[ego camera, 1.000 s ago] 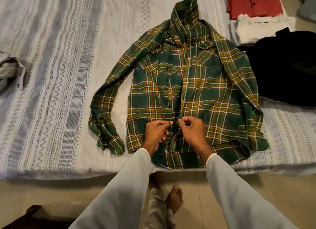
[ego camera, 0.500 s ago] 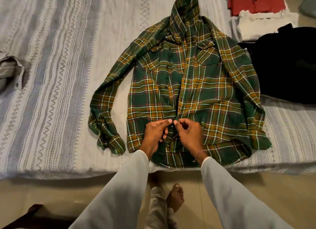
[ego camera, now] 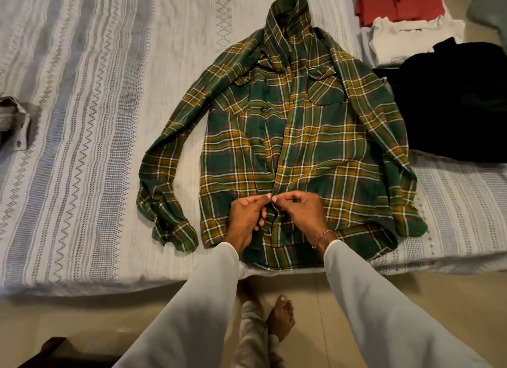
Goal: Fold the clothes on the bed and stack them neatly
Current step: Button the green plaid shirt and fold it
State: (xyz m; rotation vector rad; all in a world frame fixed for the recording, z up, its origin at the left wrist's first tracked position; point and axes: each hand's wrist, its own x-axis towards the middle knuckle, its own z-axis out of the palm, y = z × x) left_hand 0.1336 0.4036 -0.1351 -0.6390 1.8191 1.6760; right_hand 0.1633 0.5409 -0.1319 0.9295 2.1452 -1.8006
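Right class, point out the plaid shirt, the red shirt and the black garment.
plaid shirt (ego camera: 323, 148): head view, on its right front panel.
red shirt (ego camera: 395, 2): head view, on its folded front.
black garment (ego camera: 452, 104): head view, on the middle of the dark cloth.

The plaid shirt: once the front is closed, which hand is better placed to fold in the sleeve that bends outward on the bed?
Probably the left hand: that sleeve lies on its side of the plaid shirt.
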